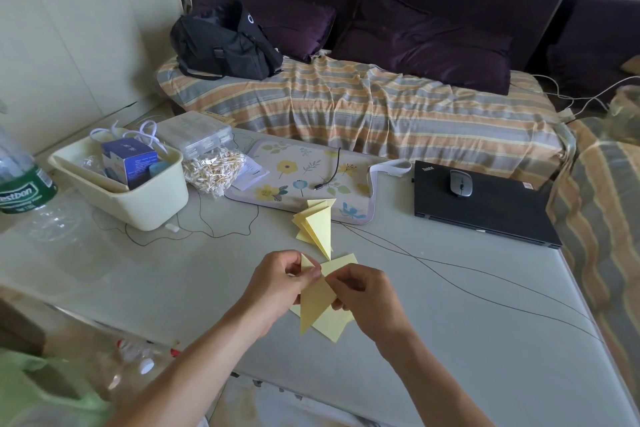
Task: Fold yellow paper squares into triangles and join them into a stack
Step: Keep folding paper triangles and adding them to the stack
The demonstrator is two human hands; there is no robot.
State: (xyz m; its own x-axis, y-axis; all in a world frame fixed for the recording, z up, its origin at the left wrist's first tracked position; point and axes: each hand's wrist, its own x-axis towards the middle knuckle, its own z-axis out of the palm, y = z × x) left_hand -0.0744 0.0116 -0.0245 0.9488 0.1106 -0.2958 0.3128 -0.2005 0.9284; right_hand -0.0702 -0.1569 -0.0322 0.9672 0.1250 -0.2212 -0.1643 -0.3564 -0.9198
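now my left hand (277, 282) and right hand (363, 291) pinch a yellow triangle (316, 302); next, join it to the stack (317, 224) at twelve o'clock.

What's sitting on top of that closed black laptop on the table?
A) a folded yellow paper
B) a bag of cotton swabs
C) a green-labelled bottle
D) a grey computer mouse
D: a grey computer mouse rests on the lid of the closed black laptop; the yellow papers, swabs and bottle all lie elsewhere on the table.
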